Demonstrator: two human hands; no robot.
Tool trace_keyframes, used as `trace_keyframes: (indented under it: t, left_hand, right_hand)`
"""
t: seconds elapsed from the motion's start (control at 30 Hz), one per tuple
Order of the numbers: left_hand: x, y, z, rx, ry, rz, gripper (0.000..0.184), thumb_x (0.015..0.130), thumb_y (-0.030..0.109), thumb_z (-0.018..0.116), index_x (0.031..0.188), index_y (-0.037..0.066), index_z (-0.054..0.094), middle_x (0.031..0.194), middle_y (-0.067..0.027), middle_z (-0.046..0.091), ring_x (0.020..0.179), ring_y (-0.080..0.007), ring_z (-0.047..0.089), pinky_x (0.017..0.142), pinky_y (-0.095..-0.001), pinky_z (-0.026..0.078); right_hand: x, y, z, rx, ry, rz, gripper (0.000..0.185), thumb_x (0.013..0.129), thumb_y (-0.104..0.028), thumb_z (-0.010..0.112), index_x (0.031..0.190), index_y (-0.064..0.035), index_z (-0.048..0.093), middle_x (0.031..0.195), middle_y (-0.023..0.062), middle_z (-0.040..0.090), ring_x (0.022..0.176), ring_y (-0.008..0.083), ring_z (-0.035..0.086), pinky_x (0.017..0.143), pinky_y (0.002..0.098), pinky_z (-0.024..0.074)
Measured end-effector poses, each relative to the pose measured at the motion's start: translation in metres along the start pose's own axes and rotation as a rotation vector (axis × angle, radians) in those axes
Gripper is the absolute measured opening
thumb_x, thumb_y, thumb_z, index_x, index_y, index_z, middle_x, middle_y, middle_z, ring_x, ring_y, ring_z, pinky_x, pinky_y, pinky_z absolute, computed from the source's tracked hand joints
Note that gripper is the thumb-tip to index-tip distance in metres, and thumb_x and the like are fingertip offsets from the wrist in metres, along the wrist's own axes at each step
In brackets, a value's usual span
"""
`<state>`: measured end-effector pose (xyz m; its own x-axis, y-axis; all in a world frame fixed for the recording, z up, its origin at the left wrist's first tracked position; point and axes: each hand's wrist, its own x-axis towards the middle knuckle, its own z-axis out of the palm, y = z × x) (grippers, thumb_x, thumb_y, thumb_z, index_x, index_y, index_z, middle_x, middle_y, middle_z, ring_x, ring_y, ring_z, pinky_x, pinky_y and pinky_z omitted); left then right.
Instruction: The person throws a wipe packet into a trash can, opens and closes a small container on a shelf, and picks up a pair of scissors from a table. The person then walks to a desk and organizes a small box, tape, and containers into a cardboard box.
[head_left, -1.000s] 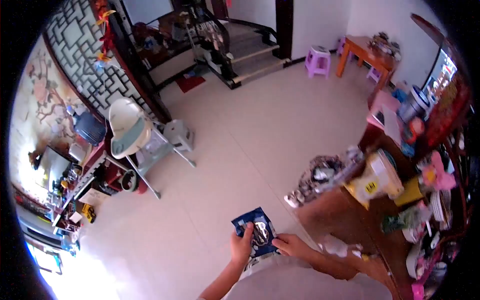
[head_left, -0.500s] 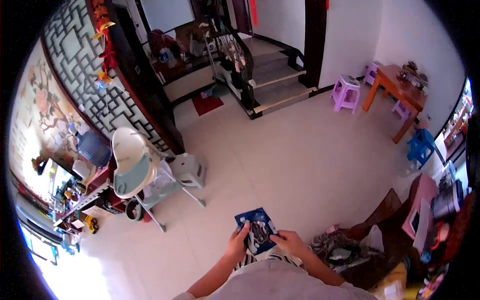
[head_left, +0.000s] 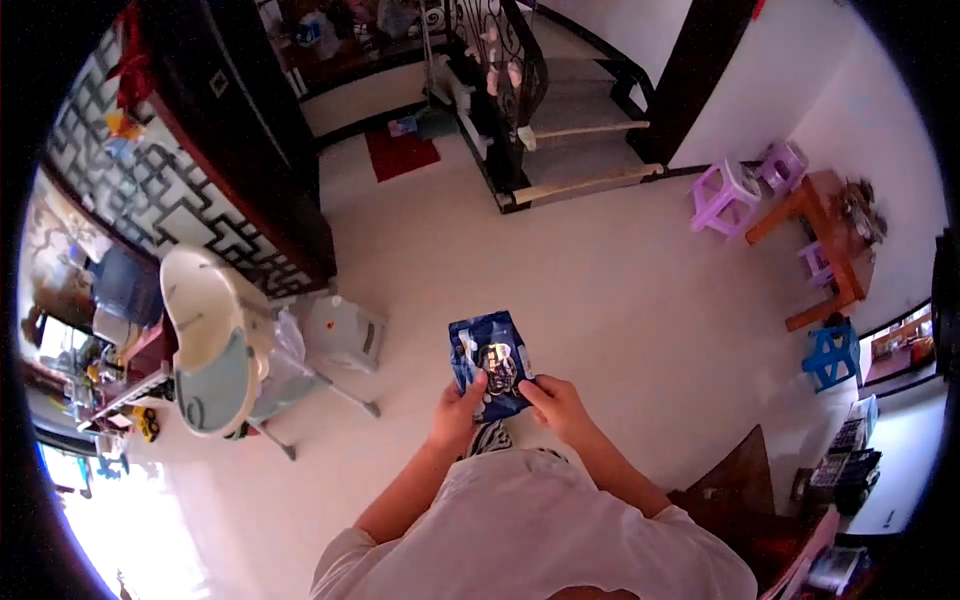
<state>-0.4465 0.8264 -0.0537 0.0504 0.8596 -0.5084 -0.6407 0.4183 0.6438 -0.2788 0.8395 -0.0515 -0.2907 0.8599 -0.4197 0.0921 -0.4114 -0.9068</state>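
A dark blue plastic packet (head_left: pixel 492 352) with white and shiny printed patches is held up in front of my body. My left hand (head_left: pixel 459 408) grips its lower left edge, the thumb lying on the front. On the other side, my right hand (head_left: pixel 553 402) pinches the lower right edge, also thumb in front. The fingers behind the packet are hidden. Its top edge looks straight, but I cannot tell whether it is sealed.
To the left stands a baby high chair (head_left: pixel 215 350) beside a grey-white stool (head_left: pixel 345 333). Steps (head_left: pixel 585 165) with a railing rise ahead. Pink stools (head_left: pixel 725 198), a wooden table (head_left: pixel 830 235) and a blue stool (head_left: pixel 831 355) are at the right.
The packet and both hands have moved up and slightly left in the view, with the packet still gripped. My view has tilted down and shifted, showing more of my shirt.
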Motion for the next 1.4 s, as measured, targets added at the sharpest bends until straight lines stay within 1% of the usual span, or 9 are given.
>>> trace_keyframes:
  t: [0.23, 0.37, 0.43, 0.57, 0.9, 1.17, 1.27, 1.37, 1.4]
  left_hand:
    - [0.134, 0.098, 0.013, 0.082, -0.115, -0.052, 0.038, 0.089, 0.033, 0.048, 0.11, 0.002, 0.049, 0.094, -0.0037, 0.058, 0.084, -0.0105, 0.054, 0.075, -0.0203, 0.042]
    - [0.208, 0.152, 0.005, 0.288, -0.099, 0.315, 0.044, 0.084, 0.025, 0.058, 0.121, 0.008, 0.041, 0.113, -0.0076, 0.05, 0.106, -0.0141, 0.045, 0.09, -0.0299, 0.037]
    - [0.25, 0.181, -0.008, 0.787, -0.196, 0.469, 0.05, 0.082, 0.027, 0.06, 0.123, 0.007, 0.04, 0.118, -0.0058, 0.049, 0.105, -0.0177, 0.047, 0.086, -0.0316, 0.041]
    - [0.3, 0.256, 0.02, 1.335, -0.122, 0.163, 0.038, 0.075, 0.028, 0.066, 0.101, 0.002, 0.057, 0.09, -0.013, 0.062, 0.083, -0.0193, 0.06, 0.073, -0.031, 0.046]
    - [0.461, 0.392, -0.008, 1.209, 0.258, 0.285, 0.031, 0.076, 0.029, 0.064, 0.089, 0.001, 0.06, 0.074, -0.0166, 0.061, 0.07, -0.0237, 0.061, 0.061, -0.034, 0.046]
    - [0.623, 0.569, 0.017, 1.479, -0.132, 0.54, 0.037, 0.076, 0.023, 0.065, 0.107, 0.006, 0.053, 0.083, -0.0132, 0.062, 0.078, -0.0226, 0.061, 0.069, -0.0306, 0.047]
    - [0.696, 0.64, 0.047, 1.374, -0.286, 0.393, 0.038, 0.077, 0.02, 0.064, 0.109, 0.006, 0.051, 0.089, -0.0147, 0.061, 0.083, -0.0215, 0.061, 0.07, -0.0319, 0.047]
    - [0.787, 0.672, 0.053, 1.328, -0.196, 0.631, 0.041, 0.077, 0.017, 0.065, 0.112, 0.004, 0.048, 0.091, -0.014, 0.061, 0.081, -0.0212, 0.059, 0.071, -0.0327, 0.047]
    - [0.821, 0.688, 0.057, 1.191, -0.191, 0.718, 0.043, 0.077, 0.015, 0.064, 0.115, 0.005, 0.046, 0.092, -0.0127, 0.06, 0.082, -0.0211, 0.058, 0.072, -0.0325, 0.047]
  right_hand:
    - [0.134, -0.082, -0.032, 0.086, 0.004, 0.026, 0.034, 0.085, -0.032, 0.055, 0.066, -0.0042, 0.051, 0.051, -0.0027, 0.04, 0.046, 0.0059, 0.036, 0.041, 0.0242, 0.027]
    - [0.223, -0.093, -0.049, -0.318, -0.039, -0.171, 0.035, 0.083, -0.032, 0.057, 0.068, -0.0011, 0.054, 0.053, 0.0015, 0.045, 0.048, 0.0109, 0.043, 0.045, 0.0289, 0.0353]
    - [0.268, -0.114, -0.054, -0.582, -0.176, -0.24, 0.036, 0.082, -0.034, 0.057, 0.068, -0.0017, 0.055, 0.053, 0.0056, 0.048, 0.047, 0.0137, 0.044, 0.047, 0.0308, 0.0377]
    - [0.369, -0.16, -0.059, -0.786, -0.338, -0.428, 0.039, 0.08, -0.042, 0.056, 0.07, -0.0044, 0.057, 0.057, 0.0136, 0.054, 0.048, 0.0234, 0.052, 0.048, 0.035, 0.0406]
    - [0.63, -0.26, -0.026, -0.844, -0.387, -0.435, 0.026, 0.078, -0.031, 0.063, 0.082, -0.0052, 0.064, 0.067, 0.0112, 0.059, 0.058, 0.0199, 0.056, 0.055, 0.0291, 0.0427]
    - [0.755, -0.352, -0.017, -0.676, -0.119, -0.269, 0.031, 0.081, -0.031, 0.059, 0.087, -0.0012, 0.062, 0.072, 0.0077, 0.061, 0.068, 0.014, 0.055, 0.062, 0.029, 0.0431]
    - [0.808, -0.387, -0.032, -0.093, 0.152, -0.109, 0.023, 0.084, -0.024, 0.056, 0.082, -0.0016, 0.061, 0.06, -0.0014, 0.051, 0.055, 0.0063, 0.047, 0.048, 0.0228, 0.037]
    - [0.878, -0.364, -0.055, -0.26, 0.276, -0.196, 0.022, 0.085, -0.023, 0.054, 0.081, -0.0031, 0.061, 0.057, -0.0029, 0.047, 0.051, 0.0032, 0.043, 0.045, 0.0205, 0.0333]
    - [0.897, -0.362, -0.061, -0.245, 0.272, -0.069, 0.023, 0.088, -0.025, 0.049, 0.096, -0.0073, 0.062, 0.083, 0.0088, 0.064, 0.068, 0.0152, 0.058, 0.06, 0.0316, 0.045]
